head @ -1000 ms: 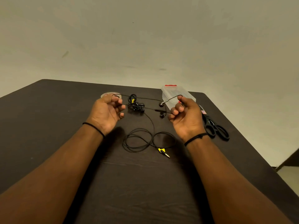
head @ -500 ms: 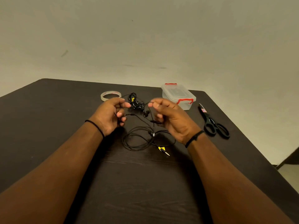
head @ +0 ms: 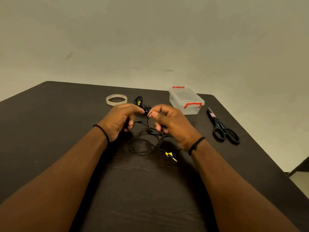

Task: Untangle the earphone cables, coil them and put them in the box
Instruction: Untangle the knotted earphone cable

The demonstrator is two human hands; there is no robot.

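Head view is showing a dark table (head: 50, 131) filling the lower frame, and everything else is lying on it. At about one o'clock from the hands, the clear box (head: 185, 101) with red clasps is sitting with its lid on, near the far edge. Black scissors (head: 224, 129) are lying at three o'clock, well apart from the cables. A tape roll (head: 116, 99) is resting at eleven o'clock.

Both hands are meeting over the middle of the table. The left hand (head: 120, 119) is curling its fingers, and its fingertips seem to be pinching the cable near the earbud end, though the contact itself is too small to tell surely. The right hand (head: 168, 121) is pinching a strand between thumb and forefinger, with that strand hanging down to the table.

Below them, at six o'clock, the loose earphone cable (head: 143, 144) is lying in slack loops, its yellow-tagged plug (head: 170, 156) pointing toward five o'clock. A second bundle (head: 142, 104) is sitting tangled at twelve o'clock, just beyond the fingertips.

Judging from this, the untangling step is underway, with coiling not yet begun. The next move is probably calling for drawing the pinched strands apart gently, so the loops are freeing rather than tightening; the box lid will need opening later.
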